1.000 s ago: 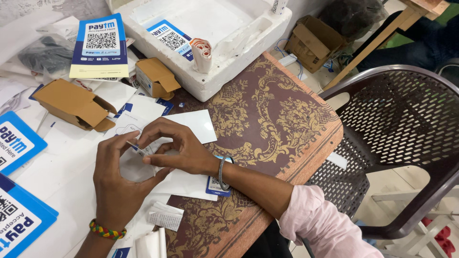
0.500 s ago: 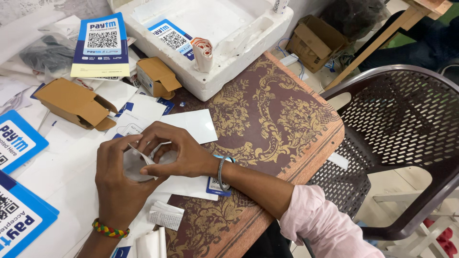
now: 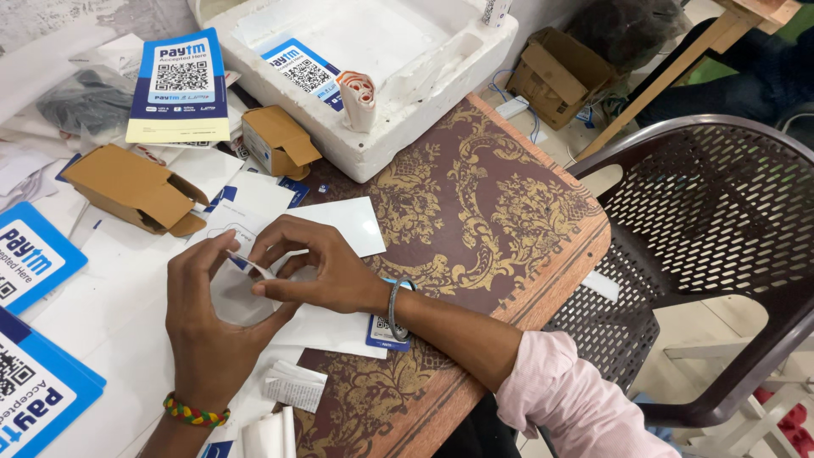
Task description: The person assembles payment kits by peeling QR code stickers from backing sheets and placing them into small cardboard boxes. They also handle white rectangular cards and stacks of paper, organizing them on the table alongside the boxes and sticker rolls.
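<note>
Both hands, left hand (image 3: 208, 339) and right hand (image 3: 326, 270), pinch a small white strip (image 3: 251, 265) over the patterned table (image 3: 500, 203).

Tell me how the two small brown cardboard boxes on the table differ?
The left box is longer and lies flat on white sheets, its end flaps open toward the hands. The other box is shorter and squarer, sits beside the white foam tray, and has one flap sticking out. Both are plain brown cardboard.

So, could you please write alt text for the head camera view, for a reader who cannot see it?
Two bare hands, left hand and right hand, pinch a small clear plastic piece over a patterned brown table. Around them lie blue and white cards, open cardboard boxes and a white foam tray; a dark plastic chair stands at the right.
</note>
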